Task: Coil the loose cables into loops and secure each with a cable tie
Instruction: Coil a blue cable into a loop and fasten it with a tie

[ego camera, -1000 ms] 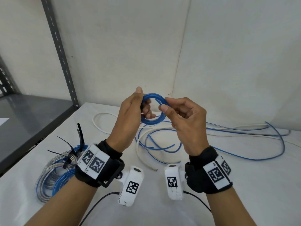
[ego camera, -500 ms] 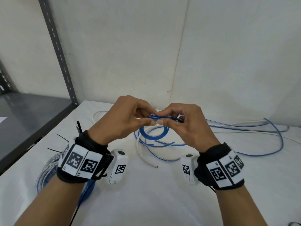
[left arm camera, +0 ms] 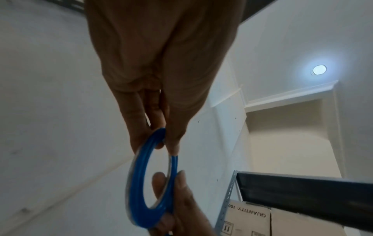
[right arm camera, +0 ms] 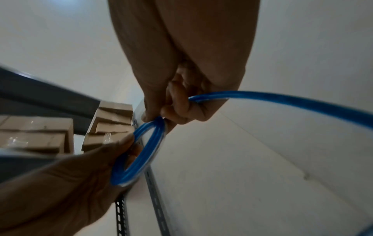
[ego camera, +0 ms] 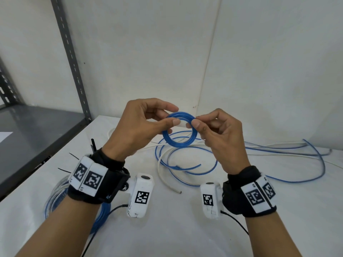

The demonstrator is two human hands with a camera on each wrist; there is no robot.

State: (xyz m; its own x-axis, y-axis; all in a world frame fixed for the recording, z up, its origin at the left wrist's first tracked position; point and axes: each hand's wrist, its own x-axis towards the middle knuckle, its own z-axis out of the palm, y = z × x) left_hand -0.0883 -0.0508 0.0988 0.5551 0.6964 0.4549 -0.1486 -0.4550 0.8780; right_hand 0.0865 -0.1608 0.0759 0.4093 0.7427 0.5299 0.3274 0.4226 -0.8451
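Observation:
A small blue cable coil of several turns is held upright above the white table. My left hand pinches its left side between thumb and fingers; in the left wrist view the blue coil hangs from my left fingers. My right hand pinches the right side, and in the right wrist view the blue coil meets my right fingers, with the cable's loose length running off right. The loose blue cable trails across the table.
A white cable lies tangled with the blue one behind my hands. A tied bundle of blue and grey coils with black cable ties lies at the left. A grey metal shelf and its upright stand left.
Both hands have risen from low over the table, and the small coil has tipped from nearly flat to facing me. The pinches on both sides stay.

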